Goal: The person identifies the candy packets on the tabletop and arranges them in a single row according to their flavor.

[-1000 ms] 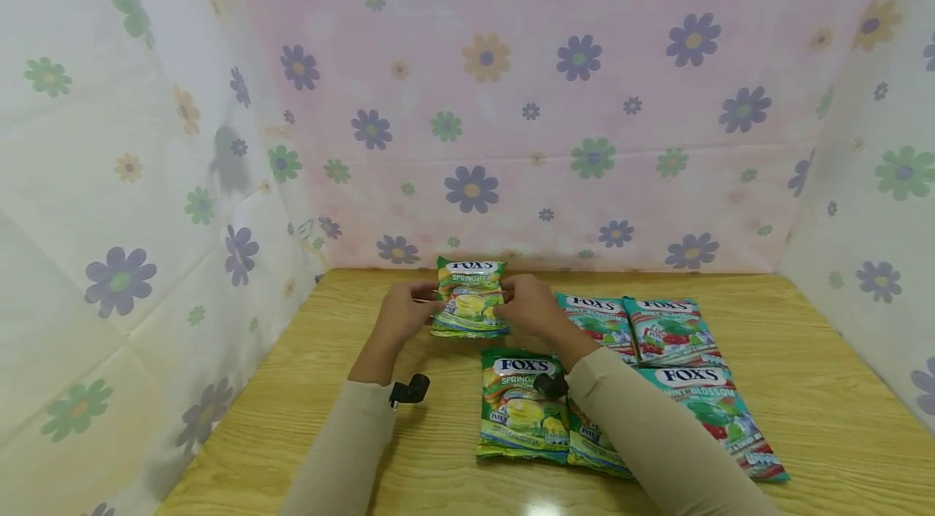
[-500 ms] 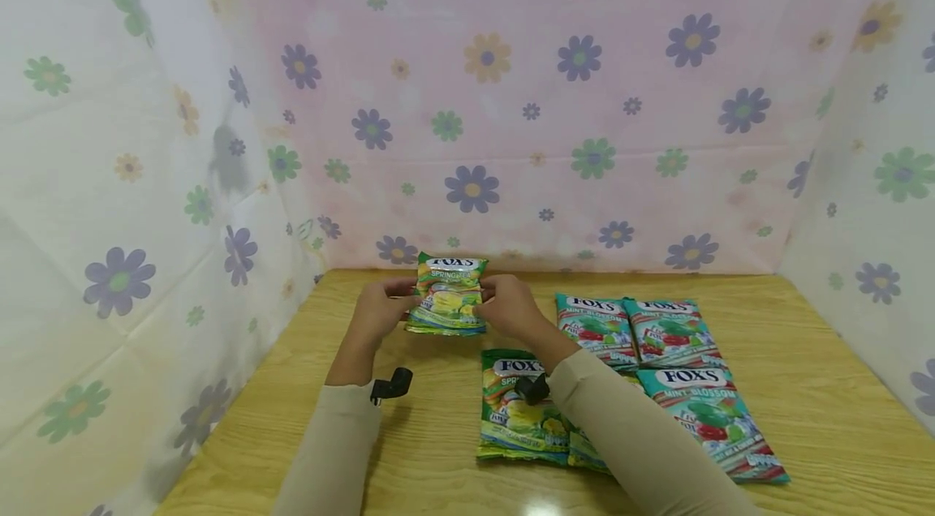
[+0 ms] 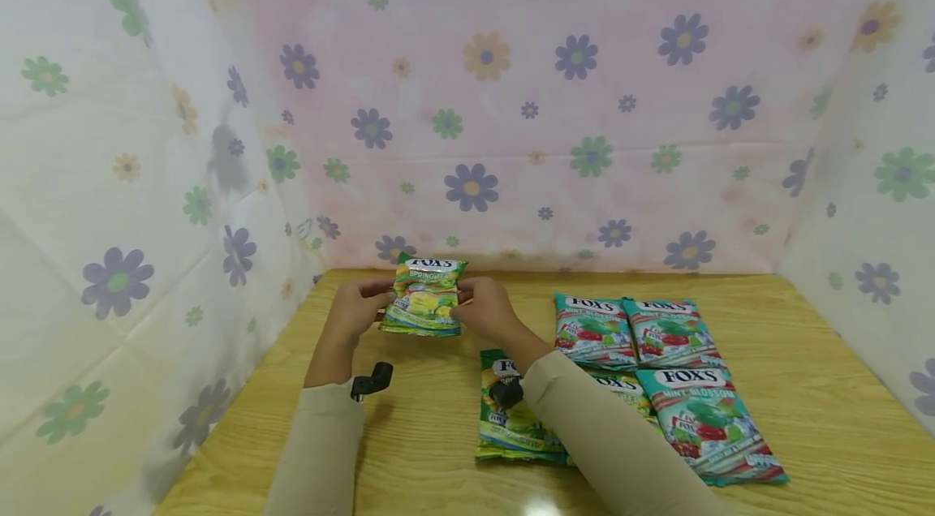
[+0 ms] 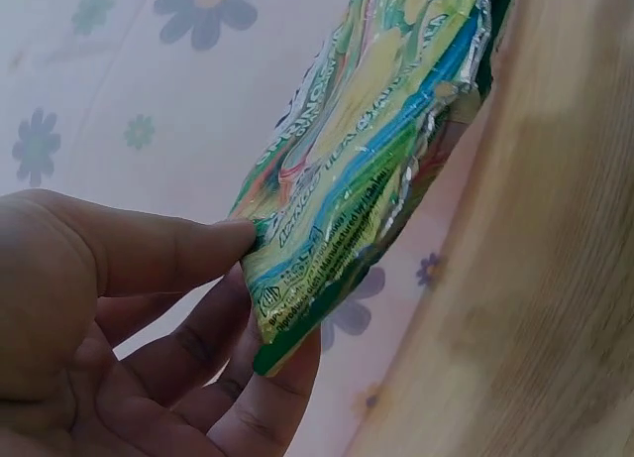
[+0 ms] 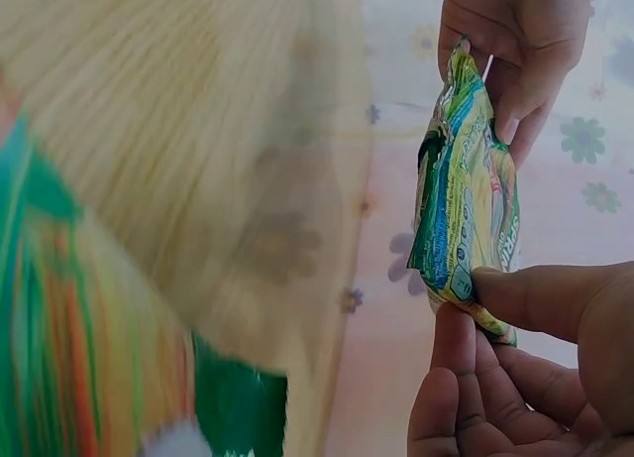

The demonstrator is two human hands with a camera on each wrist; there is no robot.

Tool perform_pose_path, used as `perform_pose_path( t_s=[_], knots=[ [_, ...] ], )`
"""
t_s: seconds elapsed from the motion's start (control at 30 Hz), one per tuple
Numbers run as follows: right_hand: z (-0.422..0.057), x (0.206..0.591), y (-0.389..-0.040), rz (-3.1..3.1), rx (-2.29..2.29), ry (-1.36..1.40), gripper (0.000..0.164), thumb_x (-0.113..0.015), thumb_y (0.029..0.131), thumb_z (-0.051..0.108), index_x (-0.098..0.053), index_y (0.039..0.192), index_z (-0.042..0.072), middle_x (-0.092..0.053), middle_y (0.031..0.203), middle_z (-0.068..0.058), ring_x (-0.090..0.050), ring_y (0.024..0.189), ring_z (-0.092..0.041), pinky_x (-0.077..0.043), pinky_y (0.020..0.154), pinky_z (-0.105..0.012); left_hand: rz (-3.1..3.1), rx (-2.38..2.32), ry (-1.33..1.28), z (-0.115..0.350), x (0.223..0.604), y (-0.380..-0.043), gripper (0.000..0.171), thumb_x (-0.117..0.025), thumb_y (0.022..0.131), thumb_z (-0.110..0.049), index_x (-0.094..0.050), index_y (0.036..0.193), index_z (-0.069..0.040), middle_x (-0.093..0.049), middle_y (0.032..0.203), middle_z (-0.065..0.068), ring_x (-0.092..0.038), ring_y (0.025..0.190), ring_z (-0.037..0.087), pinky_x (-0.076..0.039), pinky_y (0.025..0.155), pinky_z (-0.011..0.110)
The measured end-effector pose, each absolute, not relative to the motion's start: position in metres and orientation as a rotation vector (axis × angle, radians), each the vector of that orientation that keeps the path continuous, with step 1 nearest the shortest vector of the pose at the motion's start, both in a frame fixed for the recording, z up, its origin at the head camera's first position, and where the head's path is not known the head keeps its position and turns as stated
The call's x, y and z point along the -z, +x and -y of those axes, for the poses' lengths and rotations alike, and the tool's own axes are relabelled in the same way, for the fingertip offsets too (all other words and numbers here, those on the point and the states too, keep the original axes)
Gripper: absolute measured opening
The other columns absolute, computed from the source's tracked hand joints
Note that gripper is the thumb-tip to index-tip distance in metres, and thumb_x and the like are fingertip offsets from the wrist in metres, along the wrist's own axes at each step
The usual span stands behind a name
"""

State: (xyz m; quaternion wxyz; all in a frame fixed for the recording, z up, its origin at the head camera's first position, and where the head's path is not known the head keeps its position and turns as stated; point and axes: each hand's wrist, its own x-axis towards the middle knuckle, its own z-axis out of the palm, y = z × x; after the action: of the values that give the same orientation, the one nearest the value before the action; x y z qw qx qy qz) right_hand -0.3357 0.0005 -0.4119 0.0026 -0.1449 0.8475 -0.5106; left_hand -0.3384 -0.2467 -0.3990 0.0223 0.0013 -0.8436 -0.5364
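Note:
Both hands hold a green and yellow Fox's Spring Tea candy bag (image 3: 426,294) upright over the back left of the table, its printed front toward me. My left hand (image 3: 356,307) pinches the bag's left edge, thumb in front and fingers behind, as the left wrist view shows on the bag's corner (image 4: 297,279). At the opposite edge my right hand (image 3: 488,309) pinches it the same way. In the right wrist view the bag (image 5: 461,199) appears edge-on between the two hands.
Three teal Mint Blossom bags (image 3: 704,423) lie on the right of the wooden table (image 3: 416,427). Beside them lie Spring Tea bags (image 3: 504,443), partly hidden under the right sleeve (image 3: 606,427). Flower-printed cloth (image 3: 467,110) stands behind and at both sides.
Both hands have carried the Spring Tea bag to the left, keeping it upright. The right forearm has shifted left too, uncovering more of the bags on the table.

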Motion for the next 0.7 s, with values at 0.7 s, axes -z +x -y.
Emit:
perform_pose_path(
  t_s=[0.7],
  knots=[
    [0.057, 0.437, -0.333, -2.490, 1.672, -0.447, 0.062, -0.061, 0.094, -0.005, -0.048, 0.153, 0.002, -0.064, 0.134, -0.015, -0.054, 0.071, -0.009, -0.037, 0.053, -0.026, 2.593, 1.746, 0.195, 0.300, 0.412, -0.338, 0.040, -0.061, 0.105, -0.016, -0.062, 0.144, -0.006, -0.061, 0.141, 0.017, -0.065, 0.095, 0.008, -0.056, 0.078, 0.024]
  ],
)
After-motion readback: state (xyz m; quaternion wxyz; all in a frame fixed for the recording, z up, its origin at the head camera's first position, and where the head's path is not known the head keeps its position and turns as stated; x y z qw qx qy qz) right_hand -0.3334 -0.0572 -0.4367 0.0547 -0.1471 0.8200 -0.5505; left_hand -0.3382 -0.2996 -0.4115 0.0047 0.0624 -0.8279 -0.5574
